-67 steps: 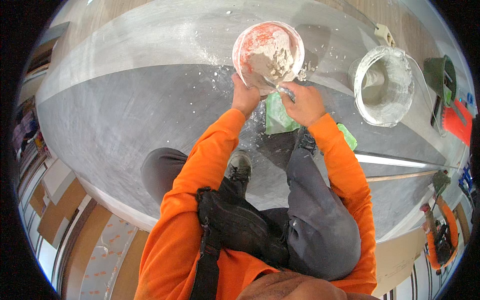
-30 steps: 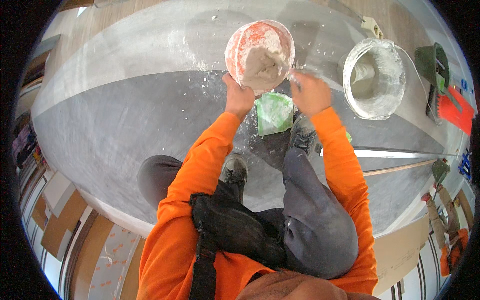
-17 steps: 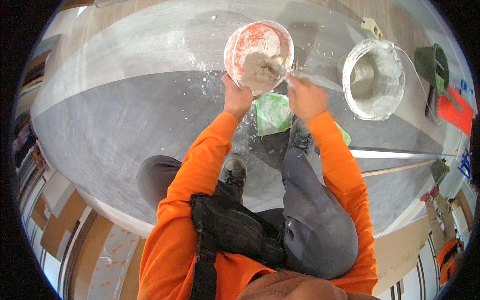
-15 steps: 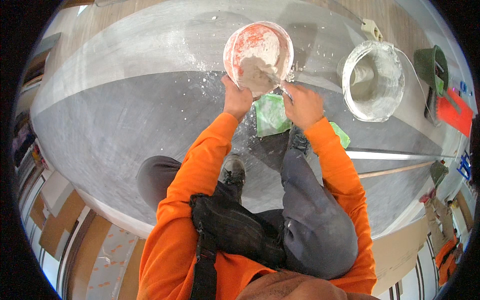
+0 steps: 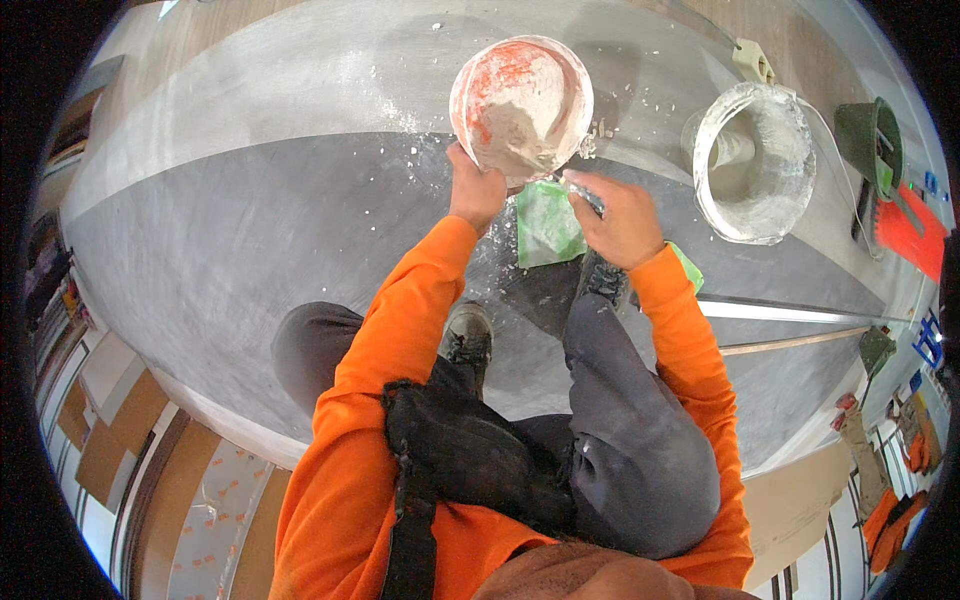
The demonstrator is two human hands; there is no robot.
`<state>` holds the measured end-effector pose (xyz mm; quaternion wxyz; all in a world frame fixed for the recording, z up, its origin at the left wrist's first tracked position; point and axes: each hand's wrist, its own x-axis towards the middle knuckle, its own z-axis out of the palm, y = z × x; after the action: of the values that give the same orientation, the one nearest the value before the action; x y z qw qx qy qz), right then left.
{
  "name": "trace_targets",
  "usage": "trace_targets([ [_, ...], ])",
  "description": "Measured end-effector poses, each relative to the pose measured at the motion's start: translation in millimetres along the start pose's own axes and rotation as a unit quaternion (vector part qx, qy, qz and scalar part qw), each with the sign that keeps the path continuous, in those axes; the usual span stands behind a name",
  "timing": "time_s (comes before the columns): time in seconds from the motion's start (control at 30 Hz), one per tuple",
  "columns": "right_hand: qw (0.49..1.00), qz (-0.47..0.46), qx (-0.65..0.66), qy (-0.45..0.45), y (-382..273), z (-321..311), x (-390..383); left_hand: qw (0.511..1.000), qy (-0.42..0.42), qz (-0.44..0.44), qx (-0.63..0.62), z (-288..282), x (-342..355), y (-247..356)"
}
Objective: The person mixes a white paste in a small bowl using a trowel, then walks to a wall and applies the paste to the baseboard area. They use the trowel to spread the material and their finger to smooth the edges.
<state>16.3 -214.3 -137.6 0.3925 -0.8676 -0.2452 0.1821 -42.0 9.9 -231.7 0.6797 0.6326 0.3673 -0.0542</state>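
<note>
A white-and-orange smeared bucket (image 5: pixel 522 85) holds pale, wet compound. My left hand (image 5: pixel 476 188) grips its lower-left side with the fingers wrapped round it. At the bucket's lower-right rim, my right hand (image 5: pixel 615 218) is closed on the handle of a metal tool (image 5: pixel 588 196), whose blade is mostly hidden. Under the bucket's near edge lies a dusty green packet (image 5: pixel 547 225), with white crumbs scattered round it on the dark grey surface (image 5: pixel 240 230).
To the right stand a white-crusted bucket (image 5: pixel 775 190), a power strip (image 5: pixel 752 62) with cord and a green container (image 5: pixel 860 140). Further right are a red flat tool (image 5: pixel 910 245), metal and wooden strips (image 5: pixel 780 310) and tools. Cardboard (image 5: pixel 790 500) lies near the lower edge.
My right hand and tool have moved from over the compound down and right to the bucket's rim. The compound looks less lumpy. My left hand keeps its grip.
</note>
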Motion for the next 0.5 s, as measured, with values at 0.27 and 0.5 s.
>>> trace_targets([
  [0.27, 0.988, 0.071, -0.137, -0.002, 13, -13, 30, 1.000, -0.018, -0.011, -0.018, 2, -1, -5],
  [0.5, 0.996, -0.021, -0.079, -0.029, 0, -3, 18, 0.999, -0.017, -0.043, -0.024, 8, -7, 11],
])
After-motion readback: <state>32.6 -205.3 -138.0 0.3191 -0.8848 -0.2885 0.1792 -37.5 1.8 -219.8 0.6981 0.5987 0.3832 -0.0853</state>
